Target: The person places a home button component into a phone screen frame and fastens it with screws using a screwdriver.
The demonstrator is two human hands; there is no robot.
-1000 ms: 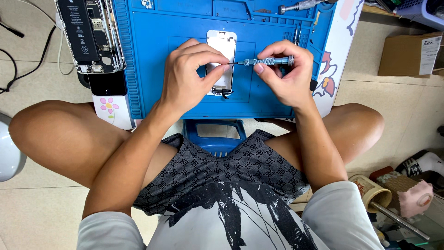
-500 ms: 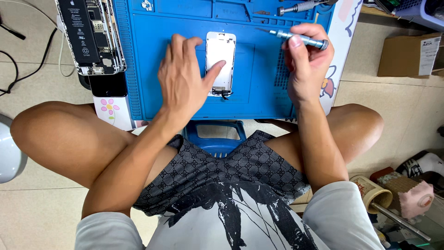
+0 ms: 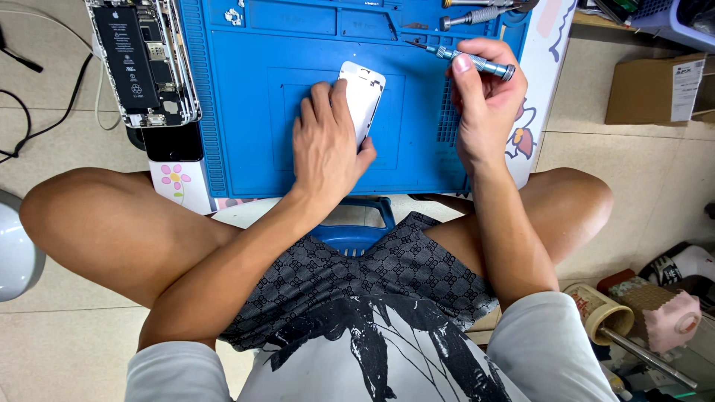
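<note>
1. My left hand [image 3: 328, 145] lies flat on the white phone panel [image 3: 363, 93], fingers spread over its near end and pressing it to the blue work mat [image 3: 246, 126]. It is pressing down, not closed around the panel.
2. The panel sits at the centre of the mat, inside the inner rectangle. Its long axis runs away from me and tilts slightly right at the far end, which shows uncovered beyond my fingertips.
3. My right hand [image 3: 484, 112] is closed on the precision screwdriver [image 3: 465, 58], lifted off the panel, to the right of it and well apart from my left hand. The tip points left, toward the mat's upper trays.
4. Governing relation: the panel lies to the left of the driver tip and nearer to me; the left hand is on it, the right is the farther one.
5. An opened phone chassis [image 3: 141, 59] lies at the mat's left edge, clear of both hands. Spare drivers [image 3: 477, 13] rest at the mat's far right corner.
</note>
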